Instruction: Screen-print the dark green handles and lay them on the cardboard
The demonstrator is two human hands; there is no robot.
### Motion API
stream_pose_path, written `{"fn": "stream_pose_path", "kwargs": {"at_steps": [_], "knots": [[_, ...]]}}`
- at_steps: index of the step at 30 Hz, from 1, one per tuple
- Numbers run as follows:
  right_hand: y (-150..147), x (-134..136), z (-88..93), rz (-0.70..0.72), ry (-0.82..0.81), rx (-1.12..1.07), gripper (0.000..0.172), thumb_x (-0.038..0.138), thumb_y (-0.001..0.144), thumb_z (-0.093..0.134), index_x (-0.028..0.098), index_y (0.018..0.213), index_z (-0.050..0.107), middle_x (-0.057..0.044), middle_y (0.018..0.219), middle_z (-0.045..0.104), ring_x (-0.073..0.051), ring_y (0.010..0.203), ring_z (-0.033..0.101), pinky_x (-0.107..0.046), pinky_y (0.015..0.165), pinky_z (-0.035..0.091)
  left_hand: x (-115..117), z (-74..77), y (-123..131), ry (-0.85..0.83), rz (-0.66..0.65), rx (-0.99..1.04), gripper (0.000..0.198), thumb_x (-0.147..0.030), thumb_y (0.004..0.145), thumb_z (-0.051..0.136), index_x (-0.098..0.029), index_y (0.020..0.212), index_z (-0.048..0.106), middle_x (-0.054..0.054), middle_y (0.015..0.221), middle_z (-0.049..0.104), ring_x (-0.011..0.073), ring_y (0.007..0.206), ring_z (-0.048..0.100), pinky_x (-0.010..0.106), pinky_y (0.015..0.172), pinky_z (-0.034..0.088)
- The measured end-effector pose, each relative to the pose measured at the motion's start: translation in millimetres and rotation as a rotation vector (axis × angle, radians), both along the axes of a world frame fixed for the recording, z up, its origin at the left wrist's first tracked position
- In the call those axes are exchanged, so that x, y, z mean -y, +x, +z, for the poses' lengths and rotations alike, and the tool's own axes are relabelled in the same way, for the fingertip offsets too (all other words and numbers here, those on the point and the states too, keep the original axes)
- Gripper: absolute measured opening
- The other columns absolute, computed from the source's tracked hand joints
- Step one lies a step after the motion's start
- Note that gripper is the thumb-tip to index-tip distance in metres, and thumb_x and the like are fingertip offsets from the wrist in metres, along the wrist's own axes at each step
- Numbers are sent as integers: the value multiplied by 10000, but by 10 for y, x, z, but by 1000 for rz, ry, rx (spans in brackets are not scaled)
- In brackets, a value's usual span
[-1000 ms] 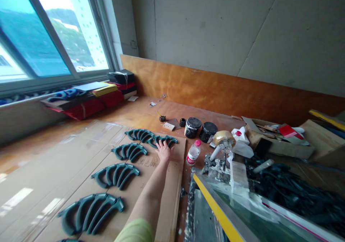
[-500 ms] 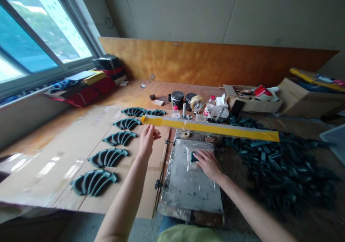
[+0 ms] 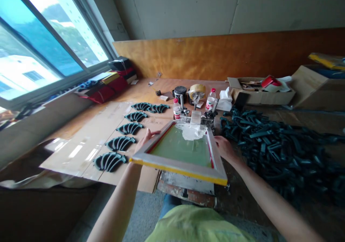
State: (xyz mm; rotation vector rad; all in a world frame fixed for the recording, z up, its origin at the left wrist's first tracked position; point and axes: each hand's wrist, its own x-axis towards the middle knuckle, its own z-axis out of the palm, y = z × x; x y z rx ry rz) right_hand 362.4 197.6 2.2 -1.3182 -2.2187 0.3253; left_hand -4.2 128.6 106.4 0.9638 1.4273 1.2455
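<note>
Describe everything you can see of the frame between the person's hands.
The frame is four-sided, with grey, metal-looking bars, a yellow strip along the near edge and red along the inner sides. It holds a translucent green sheet, with a white smear at the far end. Its near edge appears raised above a grey plate. The left hand is at its left bar, the right hand at its right; how the fingers grip is partly hidden.
</note>
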Motion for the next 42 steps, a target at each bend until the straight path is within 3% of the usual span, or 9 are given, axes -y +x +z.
{"fn": "stream_pose_path", "kwargs": {"at_steps": [6,12,16,20,25,31,35,39,42], "knots": [[-416,-390,443,-93,196,55,487,254,856,611,160,1325,519,-137,1344,532,-259,1219,496,-390,1027,419,333,-820,-60,-260,-100,42,872,-567,657,738,-216,1409,470,37,885,722,198,745,660,273,633,500],[-943,-594,587,-93,-31,406,267,200,823,629,160,1087,612,-114,1033,660,-240,1004,585,-313,840,460,286,-1334,-46,-254,-99,38,993,-607,653,720,-182,1471,353,-13,736,661,144,632,603,232,567,450],[-971,-441,442,-69,-153,481,157,139,849,522,164,944,644,-92,922,684,-212,902,605,-286,787,442,281,-1346,-90,-277,-133,29,954,-632,657,705,-170,1438,407,-9,743,657,145,642,597,226,562,435],[-813,-50,308,191,-25,413,225,43,819,464,163,868,648,-94,883,667,-213,903,572,-294,775,431,293,-1320,-93,-289,-156,53,884,-619,687,691,-187,1416,438,-1,770,664,162,689,618,237,588,450],[-604,11,440,437,-26,389,230,16,756,506,193,807,644,-43,820,654,-182,828,566,-273,735,418,306,-1292,-49,-291,-118,62,878,-621,660,710,-160,1373,484,19,806,673,175,722,624,258,619,475],[-780,1,312,244,83,370,219,51,816,493,147,900,671,-89,897,670,-217,908,568,-318,806,431,323,-1256,-32,-278,-106,77,834,-597,694,697,-154,1365,478,16,795,675,167,695,625,262,619,484],[-726,244,204,341,115,349,263,59,855,466,150,977,681,-90,944,679,-208,932,572,-314,839,439,329,-1215,-27,-282,-106,75,816,-592,698,696,-157,1357,489,14,786,679,162,669,624,257,598,479],[-740,4,399,251,44,264,210,216,866,601,220,1061,677,-43,949,695,-193,907,602,-300,840,445,344,-1043,-21,-275,-109,73,815,-575,694,708,-165,1362,484,14,791,683,177,709,638,267,629,492],[-828,-398,613,51,-5,203,499,283,824,683,284,1307,556,-27,1103,689,-193,953,618,-281,832,453,354,-762,-46,-271,-128,91,802,-556,692,719,-208,1374,479,16,824,702,196,733,654,287,652,510]]}}
